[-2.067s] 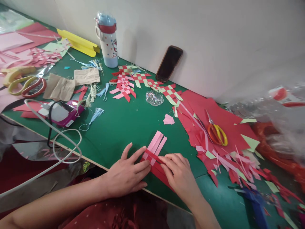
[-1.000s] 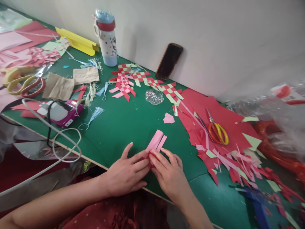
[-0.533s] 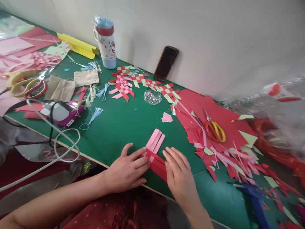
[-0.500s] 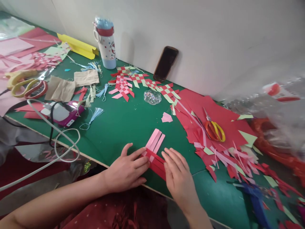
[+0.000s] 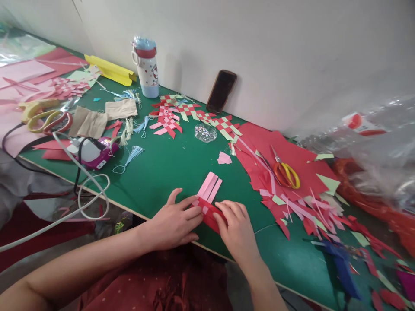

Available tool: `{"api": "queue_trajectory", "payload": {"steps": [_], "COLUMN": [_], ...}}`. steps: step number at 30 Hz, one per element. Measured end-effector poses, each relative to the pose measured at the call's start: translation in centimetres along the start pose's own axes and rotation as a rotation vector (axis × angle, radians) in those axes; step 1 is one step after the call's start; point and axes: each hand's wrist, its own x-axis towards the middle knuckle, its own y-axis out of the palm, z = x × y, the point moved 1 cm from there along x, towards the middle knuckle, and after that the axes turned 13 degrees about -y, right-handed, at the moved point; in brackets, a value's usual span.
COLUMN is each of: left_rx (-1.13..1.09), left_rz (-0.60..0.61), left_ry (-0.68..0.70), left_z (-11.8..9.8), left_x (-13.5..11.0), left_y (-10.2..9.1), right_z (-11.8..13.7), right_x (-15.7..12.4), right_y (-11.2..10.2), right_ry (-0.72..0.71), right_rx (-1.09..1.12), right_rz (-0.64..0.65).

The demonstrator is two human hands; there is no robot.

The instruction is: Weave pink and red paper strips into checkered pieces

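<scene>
A small weave of pink paper strips [image 5: 207, 188] and red paper strips [image 5: 212, 219] lies near the table's front edge. The pink ends point away from me; the red ends run to the right. My left hand [image 5: 177, 219] rests with fingertips on the weave's left side, fingers apart and thumb tucked low. On the right, my right hand [image 5: 234, 222] pinches the red strips between thumb and fingers, which hide their far ends. Beyond the weave is a pink paper scrap [image 5: 224, 158].
Finished woven fish [image 5: 168, 121] and a clear dish of small beads [image 5: 205, 133] lie further back. A bottle [image 5: 148, 69] and a phone [image 5: 221, 91] stand by the wall. Scissors [image 5: 287, 172] rest on red paper [image 5: 259, 142]. A white cable [image 5: 81, 175] loops over the left edge.
My right hand has closed its fingers and thumb on the red strips, where it was hovering beside them with fingers straighter. My left hand stays on the weave. The view has shifted slightly.
</scene>
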Motion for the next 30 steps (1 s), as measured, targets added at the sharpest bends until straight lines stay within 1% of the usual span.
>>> {"api": "queue_trajectory", "payload": {"steps": [5, 11, 17, 20, 30], "left_rx": [0.028, 0.007, -0.046, -0.062, -0.083], "left_rz": [0.02, 0.044, 0.091, 0.113, 0.092], "left_ry": [0.018, 0.037, 0.036, 0.027, 0.018], "left_z": [0.0, -0.1, 0.2, 0.4, 0.5], "left_x": [0.3, 0.8, 1.5, 1.4, 1.1], "left_y": [-0.3, -0.5, -1.0, -1.0, -0.8], "right_z": [0.1, 0.1, -0.2, -0.4, -0.5], "right_x": [0.7, 1.5, 1.8, 1.7, 2.1], "right_y": [-0.1, -0.8, -1.2, -1.2, -1.7], "right_ry": [0.055, 0.07, 0.106, 0.122, 0.072], "right_rx": [0.02, 0.067, 0.114, 0.144, 0.173], "right_rz": [0.015, 0.068, 0.185, 0.199, 0.275]}}
